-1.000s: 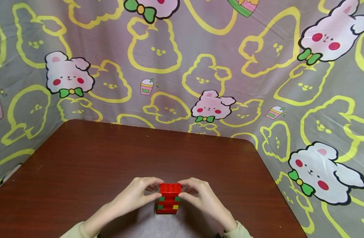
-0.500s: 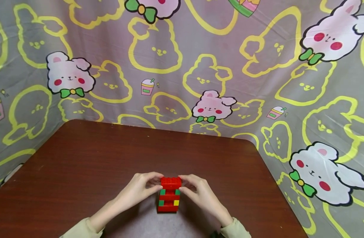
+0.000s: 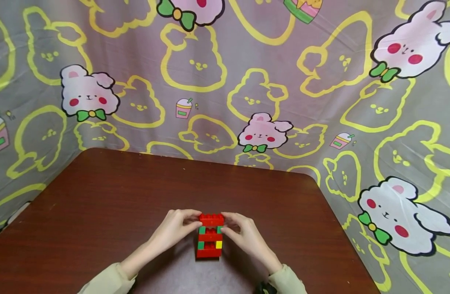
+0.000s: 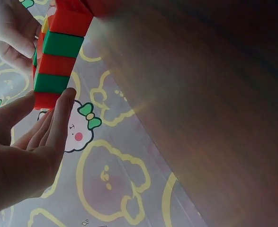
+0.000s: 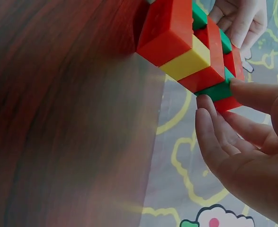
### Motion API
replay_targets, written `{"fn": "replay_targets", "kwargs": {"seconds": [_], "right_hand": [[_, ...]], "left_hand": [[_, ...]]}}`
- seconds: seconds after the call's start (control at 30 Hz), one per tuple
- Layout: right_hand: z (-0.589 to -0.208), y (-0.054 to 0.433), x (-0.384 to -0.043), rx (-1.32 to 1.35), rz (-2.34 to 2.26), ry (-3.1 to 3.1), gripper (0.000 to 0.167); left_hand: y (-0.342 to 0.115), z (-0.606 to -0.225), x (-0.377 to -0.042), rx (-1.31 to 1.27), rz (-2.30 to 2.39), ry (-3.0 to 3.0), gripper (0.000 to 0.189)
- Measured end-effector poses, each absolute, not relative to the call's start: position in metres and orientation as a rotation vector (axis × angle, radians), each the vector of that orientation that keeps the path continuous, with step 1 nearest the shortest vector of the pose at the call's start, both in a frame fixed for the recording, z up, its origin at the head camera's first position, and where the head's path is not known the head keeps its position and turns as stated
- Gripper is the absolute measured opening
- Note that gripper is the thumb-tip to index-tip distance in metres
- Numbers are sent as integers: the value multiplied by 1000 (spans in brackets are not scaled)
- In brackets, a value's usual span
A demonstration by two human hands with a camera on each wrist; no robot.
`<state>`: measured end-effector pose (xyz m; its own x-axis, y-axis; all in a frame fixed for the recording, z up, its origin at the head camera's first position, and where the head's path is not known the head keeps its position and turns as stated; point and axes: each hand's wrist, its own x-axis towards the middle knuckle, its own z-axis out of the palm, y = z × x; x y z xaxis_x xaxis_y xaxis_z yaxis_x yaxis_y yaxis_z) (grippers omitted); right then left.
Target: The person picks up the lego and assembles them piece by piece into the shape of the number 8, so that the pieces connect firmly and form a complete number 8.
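A block tower (image 3: pixel 209 237) stands near the front of the table, its top leaning away from me. Red toy building bricks alternate with small side bricks: green ones and a yellow one (image 3: pixel 219 245), with gaps between them. My left hand (image 3: pixel 173 226) pinches the tower's left end near the top, thumb in front and fingers behind. On the opposite end my right hand (image 3: pixel 247 234) pinches likewise, its thumb by the upper green brick (image 5: pixel 219 89). In the left wrist view, fingertips press at the top red brick (image 4: pixel 46 100). The tower's back is hidden in the head view.
The dark red-brown wooden table (image 3: pixel 155 183) stretches behind and to both sides of the tower. Grey fabric (image 3: pixel 210 98) printed with cartoon rabbits hangs around its far and side edges.
The tower's top has tipped away from me, with both hands moving forward along with it. More of its front face and gaps now show. Both hands keep their hold.
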<state>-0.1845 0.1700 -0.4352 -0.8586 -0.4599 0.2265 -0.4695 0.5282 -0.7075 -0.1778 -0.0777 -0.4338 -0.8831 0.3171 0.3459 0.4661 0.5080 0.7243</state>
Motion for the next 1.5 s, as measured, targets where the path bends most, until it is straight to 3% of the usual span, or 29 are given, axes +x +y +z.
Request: {"fn": "replay_targets", "kwargs": {"seconds": [1.5], "right_hand": [[-457,163,-216,694,1194,-2911,32]], "left_hand": [[-65,-446,-225,-468,-1225,-2859,8]]}}
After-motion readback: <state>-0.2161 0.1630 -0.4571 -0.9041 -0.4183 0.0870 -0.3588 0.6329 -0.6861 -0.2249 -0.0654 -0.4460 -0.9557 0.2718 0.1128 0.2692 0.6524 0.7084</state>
